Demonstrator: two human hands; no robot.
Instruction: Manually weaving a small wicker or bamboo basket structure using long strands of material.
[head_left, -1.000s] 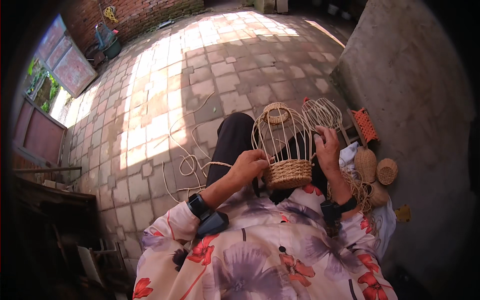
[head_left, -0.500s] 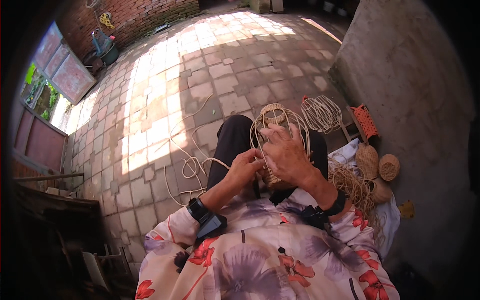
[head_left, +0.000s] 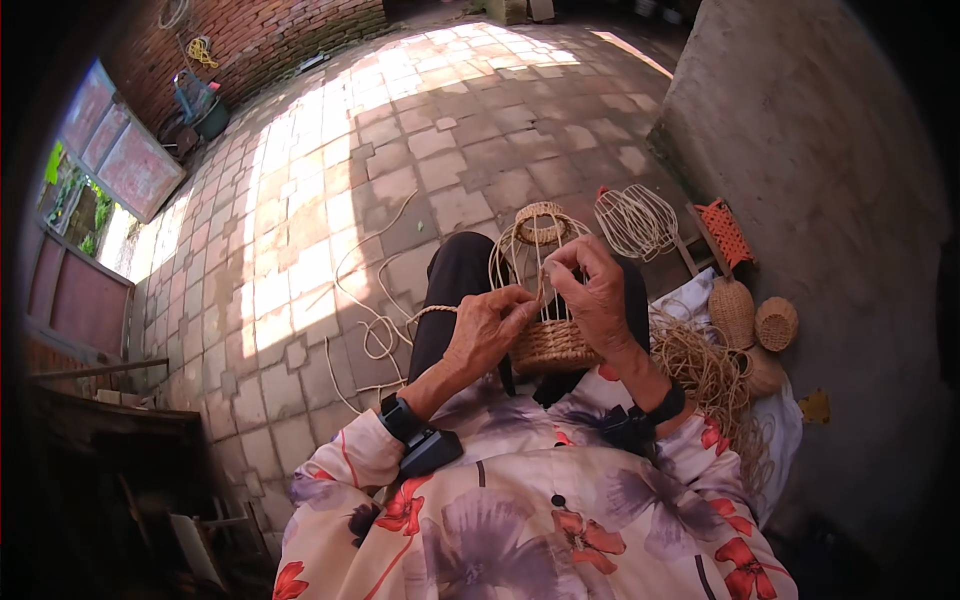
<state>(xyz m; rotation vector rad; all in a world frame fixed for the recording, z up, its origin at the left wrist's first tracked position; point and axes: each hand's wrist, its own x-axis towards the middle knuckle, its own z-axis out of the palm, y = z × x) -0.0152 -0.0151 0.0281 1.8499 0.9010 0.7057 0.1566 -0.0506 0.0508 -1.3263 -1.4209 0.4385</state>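
Note:
A partly woven basket (head_left: 556, 347) rests in my lap between my knees. Its lower band is tightly woven, bare upright ribs curve above it, and a small woven ring (head_left: 540, 211) tops it at the far end. My left hand (head_left: 490, 325) is closed at the basket's left side, pinching a twisted cord (head_left: 434, 310) that trails off to the left. Over the ribs, my right hand (head_left: 592, 295) is raised with thumb and forefinger pinched on a short upright piece of the strand near the left fingertips.
Loose strands (head_left: 378, 335) lie on the paved floor at left. To my right are a coiled bundle of strands (head_left: 640, 222), an orange woven piece (head_left: 725, 232), small finished baskets (head_left: 732, 310) and a tangled heap of cord (head_left: 700, 370) on white cloth, beside a wall (head_left: 810, 150).
My right hand has drawn back from the ribs and lifted to the right, now pinching the strand. More of the woven band shows. The left hand stays near the basket's left side.

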